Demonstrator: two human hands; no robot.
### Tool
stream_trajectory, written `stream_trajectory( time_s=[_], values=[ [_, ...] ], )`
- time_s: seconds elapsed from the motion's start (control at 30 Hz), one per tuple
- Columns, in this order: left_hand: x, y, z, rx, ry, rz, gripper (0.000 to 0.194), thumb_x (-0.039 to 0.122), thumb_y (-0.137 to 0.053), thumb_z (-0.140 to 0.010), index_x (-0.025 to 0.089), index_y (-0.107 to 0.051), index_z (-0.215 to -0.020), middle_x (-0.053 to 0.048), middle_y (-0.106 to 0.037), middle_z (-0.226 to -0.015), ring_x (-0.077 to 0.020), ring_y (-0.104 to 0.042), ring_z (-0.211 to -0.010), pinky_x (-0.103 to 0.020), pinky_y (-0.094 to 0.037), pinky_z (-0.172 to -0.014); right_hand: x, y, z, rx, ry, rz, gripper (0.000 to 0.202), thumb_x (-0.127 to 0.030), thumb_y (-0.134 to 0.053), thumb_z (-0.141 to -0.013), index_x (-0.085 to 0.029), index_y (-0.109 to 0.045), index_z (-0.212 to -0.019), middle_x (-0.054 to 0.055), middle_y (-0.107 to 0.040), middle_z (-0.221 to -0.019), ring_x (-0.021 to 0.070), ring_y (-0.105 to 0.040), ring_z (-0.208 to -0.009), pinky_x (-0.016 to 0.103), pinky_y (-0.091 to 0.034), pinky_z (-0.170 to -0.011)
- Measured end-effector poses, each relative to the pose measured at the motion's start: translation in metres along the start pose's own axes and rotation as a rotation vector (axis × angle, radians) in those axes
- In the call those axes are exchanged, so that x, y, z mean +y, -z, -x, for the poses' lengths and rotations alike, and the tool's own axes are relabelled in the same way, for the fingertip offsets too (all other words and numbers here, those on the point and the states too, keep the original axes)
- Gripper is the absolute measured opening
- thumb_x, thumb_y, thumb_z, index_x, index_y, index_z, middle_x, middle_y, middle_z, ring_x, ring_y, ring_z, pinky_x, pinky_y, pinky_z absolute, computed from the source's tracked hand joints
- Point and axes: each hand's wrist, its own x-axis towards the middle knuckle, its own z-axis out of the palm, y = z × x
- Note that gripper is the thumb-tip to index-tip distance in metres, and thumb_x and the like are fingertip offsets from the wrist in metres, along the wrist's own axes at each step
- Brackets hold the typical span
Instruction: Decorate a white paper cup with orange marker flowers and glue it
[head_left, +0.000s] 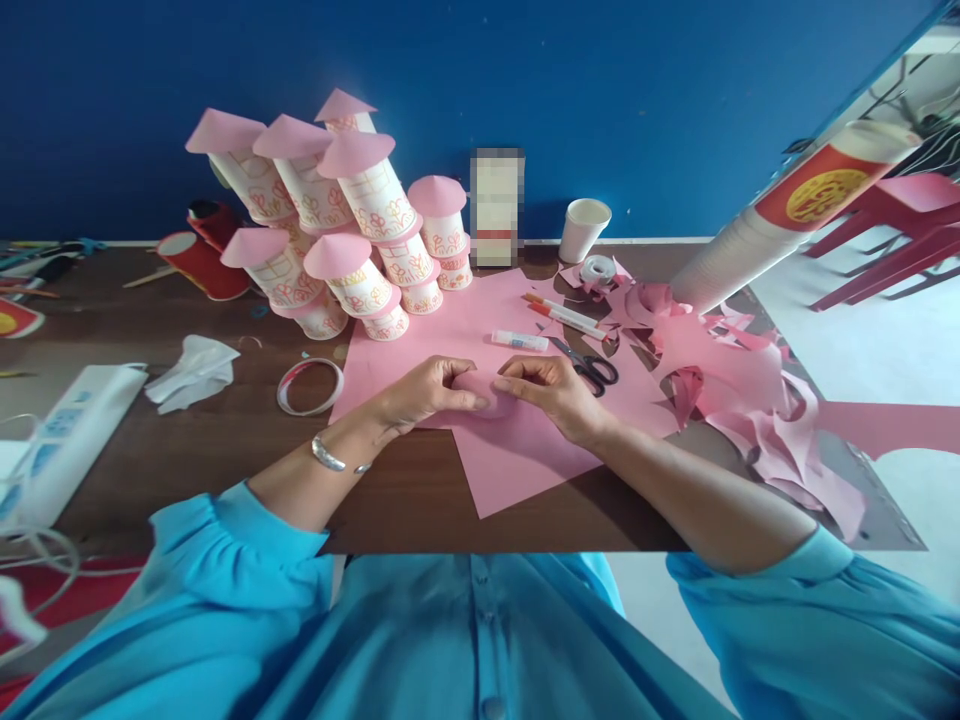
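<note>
Between my two hands is a small curved piece of pink paper [487, 392], held over larger pink sheets. My left hand [437, 388] grips its left side, with the thumb in front and the fingers curled behind. On the right side, my right hand [551, 392] pinches the edge between thumb and fingers. Just beyond lie a white glue stick [520, 341] and black-handled scissors [596, 372]. Flat pink sheets [510, 470] spread under my hands. Part of the held paper is hidden by my fingers.
At the back left stand several decorated paper cups with pink cone roofs [349, 255]. A plain white cup [585, 230], markers [568, 318] and a tape roll [310, 387] are around. Pink scraps [720, 365] and a stack of cups [787, 220] occupy the right; a power strip [71, 445] lies left.
</note>
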Motion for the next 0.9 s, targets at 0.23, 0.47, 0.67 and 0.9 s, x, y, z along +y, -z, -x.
stream_trajectory(
  time_s=[0.23, 0.47, 0.67, 0.9],
  values=[
    [-0.003, 0.0015, -0.0017, 0.004, 0.055, 0.136, 0.038, 0.042, -0.092, -0.063, 0.013, -0.069, -0.073, 0.0, -0.065, -0.069, -0.0115, -0.057, -0.065, -0.026, -0.044, -0.065, -0.0017, -0.0002, -0.0015, 0.019, -0.04, -0.024, 0.05, -0.063, -0.079, -0.078, -0.018, -0.062, -0.062, -0.001, -0.054, -0.068, 0.0119, -0.042, -0.067, 0.03, -0.034, -0.065],
    [-0.0042, 0.0019, -0.0015, 0.022, 0.036, 0.171, 0.035, 0.038, -0.091, -0.063, 0.012, -0.068, -0.072, 0.0, -0.064, -0.071, -0.0115, -0.057, -0.068, -0.026, -0.045, -0.069, -0.0023, 0.0004, 0.0008, 0.002, -0.029, -0.048, 0.054, -0.063, -0.072, -0.085, -0.019, -0.055, -0.06, -0.004, -0.042, -0.064, 0.0111, -0.034, -0.065, 0.03, -0.027, -0.063],
    [-0.0045, 0.0015, -0.0019, -0.005, 0.021, 0.145, 0.036, 0.037, -0.091, -0.064, 0.014, -0.065, -0.068, 0.004, -0.057, -0.063, -0.0092, -0.052, -0.062, -0.024, -0.041, -0.064, -0.0001, -0.0001, -0.0012, 0.011, -0.04, -0.073, 0.048, -0.062, -0.078, -0.078, -0.019, -0.064, -0.065, 0.0, -0.055, -0.071, 0.0137, -0.043, -0.07, 0.03, -0.034, -0.066],
    [-0.0054, 0.0023, -0.0013, -0.005, 0.021, 0.196, 0.035, 0.041, -0.088, -0.07, 0.014, -0.066, -0.071, 0.002, -0.061, -0.067, -0.0099, -0.053, -0.063, -0.024, -0.042, -0.063, 0.0037, 0.0011, -0.0016, 0.024, -0.061, -0.121, 0.049, -0.062, -0.079, -0.08, -0.019, -0.063, -0.062, -0.001, -0.055, -0.067, 0.0134, -0.046, -0.068, 0.03, -0.041, -0.067]
  ],
)
